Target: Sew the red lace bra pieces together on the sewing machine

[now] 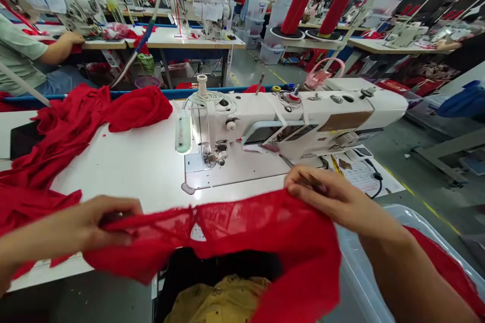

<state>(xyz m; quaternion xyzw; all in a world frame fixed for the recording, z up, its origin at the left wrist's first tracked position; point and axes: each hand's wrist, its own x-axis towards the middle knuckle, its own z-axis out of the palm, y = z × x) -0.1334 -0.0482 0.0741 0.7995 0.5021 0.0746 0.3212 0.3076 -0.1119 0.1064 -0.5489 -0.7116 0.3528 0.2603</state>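
Observation:
A strip of thin red fabric (pixel 242 222) is stretched between my two hands, above my lap and in front of the table edge. My left hand (pixel 102 222) pinches its left end. At the other end, my right hand (pixel 322 192) grips the top edge, with a pair of small metal thread snips (pixel 312 181) also held in its fingers. A small gap shows in the cloth left of its middle. Just beyond the fabric stands a white sewing machine (pixel 295 116), its needle area (pixel 207 156) lit and with no cloth under it.
Heaped red fabric (pixel 68 131) covers the table's left side. A clear plastic bin (pixel 364 262) with red cloth sits at my right. Two red thread cones (pixel 297 10) stand behind the machine. Papers (pixel 359 174) lie right of it. A co-worker's arm (pixel 56 50) is at far left.

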